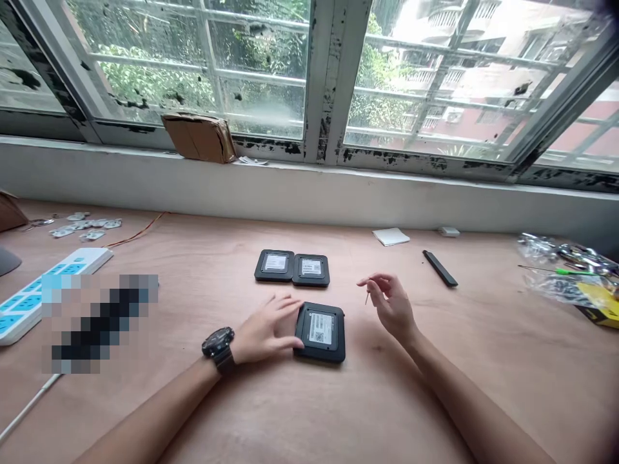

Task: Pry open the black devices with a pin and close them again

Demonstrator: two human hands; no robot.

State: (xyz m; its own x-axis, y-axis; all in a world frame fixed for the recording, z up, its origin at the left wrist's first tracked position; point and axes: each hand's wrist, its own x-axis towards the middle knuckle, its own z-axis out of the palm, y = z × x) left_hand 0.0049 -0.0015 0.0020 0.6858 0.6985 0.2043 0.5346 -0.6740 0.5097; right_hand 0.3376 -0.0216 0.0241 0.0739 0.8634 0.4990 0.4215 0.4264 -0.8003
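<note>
A black, square, flat device with a white printed label lies face up on the table in front of me. My left hand, with a black watch at its wrist, holds the device's left side, thumb at the lower corner and fingers at the upper one. To the right of it, my right hand is raised a little above the table. Its thumb and forefinger pinch a small, thin, pin-like piece, too small to name surely. Two similar black devices lie side by side just beyond.
On the left lie a white power strip, a blurred-out object and several small whitish pieces. A black bar and a white pad are at the back right. Plastic bags sit far right. A cardboard box stands on the sill.
</note>
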